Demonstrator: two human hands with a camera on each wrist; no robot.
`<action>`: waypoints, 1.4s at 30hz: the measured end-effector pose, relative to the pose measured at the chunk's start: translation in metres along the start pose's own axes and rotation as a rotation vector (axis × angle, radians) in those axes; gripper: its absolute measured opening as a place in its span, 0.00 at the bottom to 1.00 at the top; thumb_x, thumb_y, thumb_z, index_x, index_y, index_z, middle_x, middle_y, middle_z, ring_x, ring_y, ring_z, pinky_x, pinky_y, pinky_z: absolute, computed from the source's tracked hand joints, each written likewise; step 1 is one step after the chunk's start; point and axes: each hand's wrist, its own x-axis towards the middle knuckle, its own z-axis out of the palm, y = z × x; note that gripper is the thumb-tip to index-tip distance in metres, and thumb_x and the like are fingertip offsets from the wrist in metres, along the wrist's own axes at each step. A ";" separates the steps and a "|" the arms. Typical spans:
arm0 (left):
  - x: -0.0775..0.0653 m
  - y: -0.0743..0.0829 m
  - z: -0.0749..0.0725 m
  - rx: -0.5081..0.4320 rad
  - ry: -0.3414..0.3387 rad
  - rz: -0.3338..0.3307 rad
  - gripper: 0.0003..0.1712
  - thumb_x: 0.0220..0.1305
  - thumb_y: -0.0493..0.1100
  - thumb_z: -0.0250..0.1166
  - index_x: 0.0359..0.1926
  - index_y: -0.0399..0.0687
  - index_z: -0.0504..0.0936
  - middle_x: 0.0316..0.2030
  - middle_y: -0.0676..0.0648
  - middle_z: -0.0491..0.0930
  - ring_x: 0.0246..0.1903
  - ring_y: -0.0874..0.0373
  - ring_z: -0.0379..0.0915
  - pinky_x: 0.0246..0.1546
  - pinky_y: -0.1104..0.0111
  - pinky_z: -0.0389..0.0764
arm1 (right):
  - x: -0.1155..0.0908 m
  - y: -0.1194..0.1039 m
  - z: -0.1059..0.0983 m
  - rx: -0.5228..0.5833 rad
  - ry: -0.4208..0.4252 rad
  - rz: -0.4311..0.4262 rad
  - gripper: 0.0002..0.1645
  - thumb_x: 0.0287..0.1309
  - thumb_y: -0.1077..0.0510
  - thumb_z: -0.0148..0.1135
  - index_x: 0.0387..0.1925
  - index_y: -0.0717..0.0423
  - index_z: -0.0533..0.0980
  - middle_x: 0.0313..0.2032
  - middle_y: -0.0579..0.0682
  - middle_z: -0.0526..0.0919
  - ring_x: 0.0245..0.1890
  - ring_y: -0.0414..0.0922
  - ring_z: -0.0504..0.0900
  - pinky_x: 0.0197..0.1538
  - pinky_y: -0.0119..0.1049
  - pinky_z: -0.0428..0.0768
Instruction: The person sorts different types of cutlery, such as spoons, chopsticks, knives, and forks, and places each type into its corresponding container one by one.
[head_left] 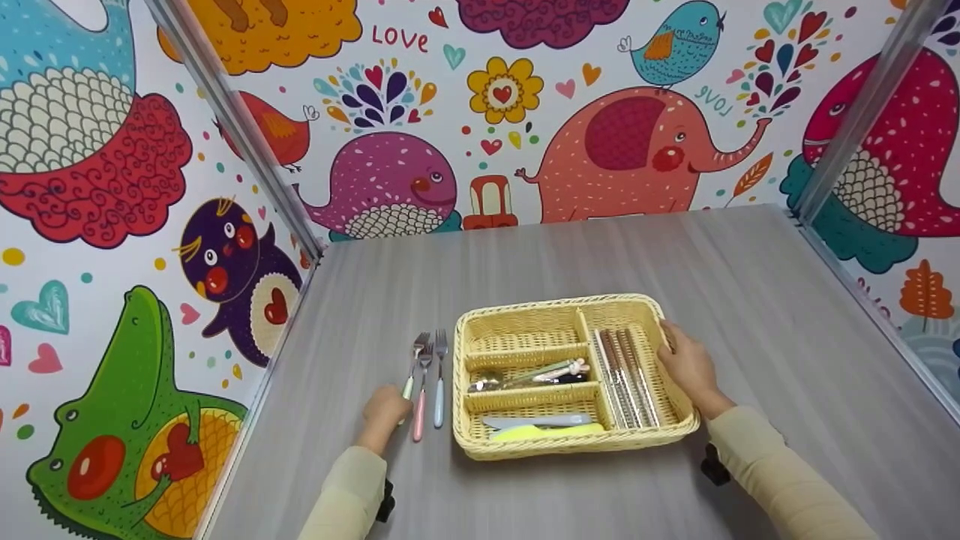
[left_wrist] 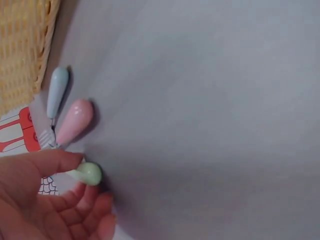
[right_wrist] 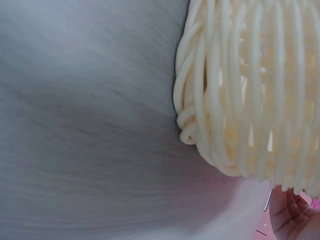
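My left hand (head_left: 387, 409) pinches the green handle (left_wrist: 90, 173) of a fork between thumb and fingers. Right beside it lie a fork with a pink handle (head_left: 419, 416) and one with a blue handle (head_left: 439, 401), all tines pointing away from me. My right hand (head_left: 690, 366) grips the right rim of a woven basket (head_left: 525, 306) with compartments. Chopsticks (head_left: 622, 379) fill the right compartment. Several spoons (head_left: 487, 382) lie in the middle left one, and knives with a blue (head_left: 555, 421) and a yellow handle (head_left: 551, 433) in the front left one.
The basket stands on a grey wood-grain table (head_left: 540, 262). Walls with cartoon animals (head_left: 615, 165) close off the back and sides, with metal posts (head_left: 847, 127) at the corners. The basket's back left compartment (head_left: 521, 334) shows bare weave.
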 end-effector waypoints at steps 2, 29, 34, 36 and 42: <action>0.000 0.000 0.001 -0.018 -0.004 -0.004 0.08 0.52 0.39 0.59 0.27 0.34 0.75 0.21 0.45 0.68 0.22 0.54 0.64 0.23 0.66 0.69 | 0.000 0.000 0.000 -0.002 0.010 -0.009 0.28 0.55 0.64 0.50 0.59 0.63 0.66 0.52 0.68 0.73 0.29 0.56 0.73 0.33 0.50 0.71; 0.014 -0.005 -0.010 -0.333 0.027 0.056 0.04 0.50 0.33 0.60 0.22 0.37 0.75 0.16 0.51 0.69 0.15 0.61 0.63 0.14 0.73 0.64 | 0.001 0.001 0.000 0.002 0.010 0.000 0.28 0.54 0.64 0.51 0.59 0.63 0.66 0.47 0.70 0.75 0.26 0.55 0.72 0.34 0.52 0.70; 0.022 0.014 -0.029 -0.322 0.031 0.068 0.07 0.54 0.34 0.59 0.33 0.31 0.78 0.24 0.45 0.76 0.23 0.57 0.69 0.22 0.68 0.72 | 0.001 0.002 0.000 0.005 0.011 -0.003 0.28 0.55 0.64 0.51 0.60 0.63 0.66 0.47 0.70 0.75 0.27 0.56 0.73 0.36 0.53 0.70; 0.025 0.025 -0.037 -0.308 0.041 0.083 0.09 0.55 0.35 0.60 0.35 0.31 0.78 0.28 0.42 0.77 0.27 0.54 0.71 0.28 0.64 0.74 | 0.001 0.003 0.000 0.010 0.014 -0.006 0.28 0.55 0.64 0.51 0.60 0.64 0.66 0.49 0.70 0.74 0.33 0.60 0.75 0.40 0.55 0.70; 0.032 0.058 -0.050 -0.270 0.090 0.168 0.11 0.55 0.36 0.61 0.38 0.33 0.78 0.33 0.40 0.79 0.33 0.50 0.74 0.37 0.58 0.75 | 0.000 0.001 0.000 0.013 0.024 -0.013 0.27 0.55 0.64 0.51 0.59 0.64 0.66 0.50 0.71 0.73 0.35 0.61 0.75 0.43 0.57 0.70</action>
